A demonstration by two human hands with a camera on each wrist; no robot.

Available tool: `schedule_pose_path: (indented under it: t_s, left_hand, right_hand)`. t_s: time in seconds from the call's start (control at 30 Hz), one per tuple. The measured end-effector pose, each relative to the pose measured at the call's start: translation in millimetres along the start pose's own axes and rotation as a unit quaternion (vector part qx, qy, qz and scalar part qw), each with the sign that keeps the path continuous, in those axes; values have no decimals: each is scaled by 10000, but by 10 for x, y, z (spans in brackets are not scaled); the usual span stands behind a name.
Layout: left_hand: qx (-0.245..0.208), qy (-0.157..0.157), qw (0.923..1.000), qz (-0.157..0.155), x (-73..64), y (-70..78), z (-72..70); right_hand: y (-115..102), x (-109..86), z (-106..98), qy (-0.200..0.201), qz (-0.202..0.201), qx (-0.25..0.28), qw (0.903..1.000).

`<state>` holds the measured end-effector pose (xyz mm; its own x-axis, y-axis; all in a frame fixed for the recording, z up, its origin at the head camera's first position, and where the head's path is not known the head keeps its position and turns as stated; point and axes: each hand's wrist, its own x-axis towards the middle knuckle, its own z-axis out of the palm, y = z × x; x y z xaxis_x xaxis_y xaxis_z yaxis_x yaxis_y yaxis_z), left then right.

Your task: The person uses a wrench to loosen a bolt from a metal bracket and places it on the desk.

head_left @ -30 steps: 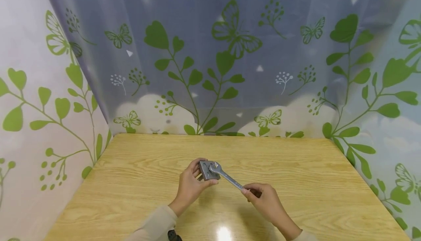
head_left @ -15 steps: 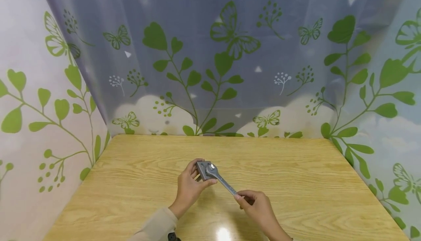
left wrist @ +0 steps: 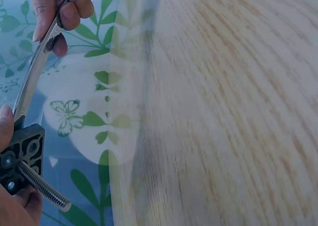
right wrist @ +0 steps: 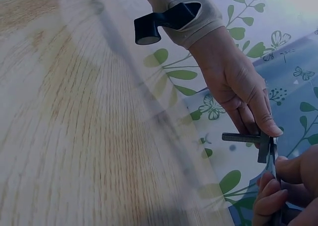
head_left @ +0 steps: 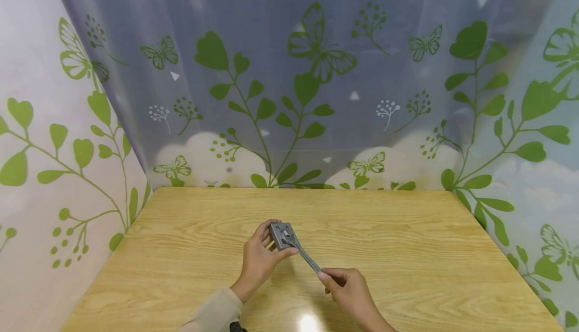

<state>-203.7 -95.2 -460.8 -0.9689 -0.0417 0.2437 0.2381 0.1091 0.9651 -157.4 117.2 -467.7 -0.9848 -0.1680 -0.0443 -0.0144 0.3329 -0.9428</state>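
My left hand (head_left: 260, 261) holds a small grey square plate (head_left: 276, 236) by its edges above the table, fingers behind and thumb along the lower edge. A threaded bolt (left wrist: 45, 186) sticks out of the plate's underside in the left wrist view. That side has recesses and holes. My right hand (head_left: 355, 294) pinches the handle end of a silver wrench (head_left: 308, 260) between thumb and fingers. The wrench's head lies over the middle of the plate's upper face, at the bolt's end, its handle slanting down to the right.
A wood-grain table (head_left: 407, 241) spreads beneath both hands, with a bright light reflection near its front. Patterned curtains (head_left: 253, 70) with green leaves and butterflies enclose the back and sides. A black device (right wrist: 149, 30) is strapped on the left wrist.
My right hand has swung the wrench handle left and toward me, so it slants more steeply. The left hand and plate have stayed nearly in place.
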Motion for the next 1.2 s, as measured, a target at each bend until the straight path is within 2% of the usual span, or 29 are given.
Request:
schedule_pose_path:
  t_s: [0.33,0.5,0.67,0.87,1.03,1.13,1.2]
  left_hand:
    - [262,-277,9991,205,-12,-29,-25]
    - [412,-574,9965,441,-8,-23,-44]
    - [142,-971,9948,282,12,-14,-95]
    - [-334,-1598,9866,18,14,-1,-144]
    - [-342,-2047,9782,6,1,1,-136]
    - [-211,-2196,9753,40,-17,-10,-116]
    - [-187,-2288,9733,30,-32,-15,-98]
  right_hand:
    - [19,21,-52,-55,-102,-140,9998]
    - [76,126,-211,-370,-346,-330,9982]
    - [120,320,-410,-790,-753,-620,9921]
    - [132,596,-661,-1309,-1134,-1033,9795]
    - [108,827,-843,-1683,-1437,-1305,9664]
    - [47,948,-932,-1811,-1690,-1637,9549]
    - [-24,1024,-982,-1886,-1963,-1978,9417]
